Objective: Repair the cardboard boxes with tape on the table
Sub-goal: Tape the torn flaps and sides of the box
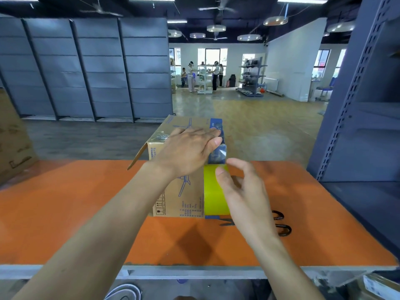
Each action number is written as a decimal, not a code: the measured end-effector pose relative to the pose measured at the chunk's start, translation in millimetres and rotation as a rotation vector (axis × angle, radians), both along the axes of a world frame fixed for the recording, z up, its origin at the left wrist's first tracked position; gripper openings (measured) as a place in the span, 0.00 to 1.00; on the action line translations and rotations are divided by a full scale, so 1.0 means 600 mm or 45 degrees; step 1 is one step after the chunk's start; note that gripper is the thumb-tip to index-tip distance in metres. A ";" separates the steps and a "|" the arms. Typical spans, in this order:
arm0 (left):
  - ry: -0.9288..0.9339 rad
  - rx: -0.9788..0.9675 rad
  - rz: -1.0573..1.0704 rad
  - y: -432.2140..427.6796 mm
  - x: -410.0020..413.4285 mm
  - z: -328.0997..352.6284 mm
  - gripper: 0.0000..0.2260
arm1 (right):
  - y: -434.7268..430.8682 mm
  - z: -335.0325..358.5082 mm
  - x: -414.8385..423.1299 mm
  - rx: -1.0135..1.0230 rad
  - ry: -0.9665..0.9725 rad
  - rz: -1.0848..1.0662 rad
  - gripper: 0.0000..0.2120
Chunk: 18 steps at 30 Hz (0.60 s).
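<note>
Orange and matte, the table (86,213) carried a box (184,198) near its far middle. Black-handled scissors (281,226) lay just to the box's right, their loops partly hidden behind the right hand (246,195). A second box (13,137) of brown cardboard stood at the table's left edge, well apart from the first. Grey metal shelving (357,126) with perforated uprights rose close on the right. A row of grey panelled racks (86,72) closed off the floor behind on the left. Far back, several people (203,74) stood among small shelves, too small to tell more.

The box was plain brown cardboard with blue line drawings and small print on its near face. It had a blue strip along its right side and a smooth yellow-green panel (214,191) at the near right corner. One flap (137,156) hung open at its left end. Glossy clear tape (218,152) lay wrinkled over the top right edge, and another shiny patch caught the light at the top left corner.

The left hand (188,150) lay flat on the box top, fingers straight and together, their tips pressing on the tape at the right edge. The right hand was at the near right corner with its fingers loosely curved and spread, and its thumb was against the top of the yellow-green panel. Whether it pinched anything could not be told. The two hands were close but not touching.
</note>
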<state>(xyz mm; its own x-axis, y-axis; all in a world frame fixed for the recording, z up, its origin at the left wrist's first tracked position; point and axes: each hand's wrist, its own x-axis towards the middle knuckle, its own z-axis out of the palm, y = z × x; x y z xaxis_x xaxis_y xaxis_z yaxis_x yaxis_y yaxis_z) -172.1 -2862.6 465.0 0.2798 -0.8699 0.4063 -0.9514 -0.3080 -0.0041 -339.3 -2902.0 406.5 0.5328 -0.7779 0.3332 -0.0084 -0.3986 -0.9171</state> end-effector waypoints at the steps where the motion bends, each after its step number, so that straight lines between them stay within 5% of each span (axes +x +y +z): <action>1: 0.010 0.016 0.005 0.001 -0.001 0.000 0.24 | 0.003 -0.007 0.000 0.009 -0.003 -0.015 0.17; 14: -0.029 0.011 0.029 0.002 -0.001 -0.009 0.26 | -0.014 0.008 0.018 0.109 0.106 -0.099 0.12; 18: 0.016 -0.216 -0.081 0.002 0.005 -0.018 0.24 | -0.016 0.012 0.020 0.060 0.152 -0.072 0.14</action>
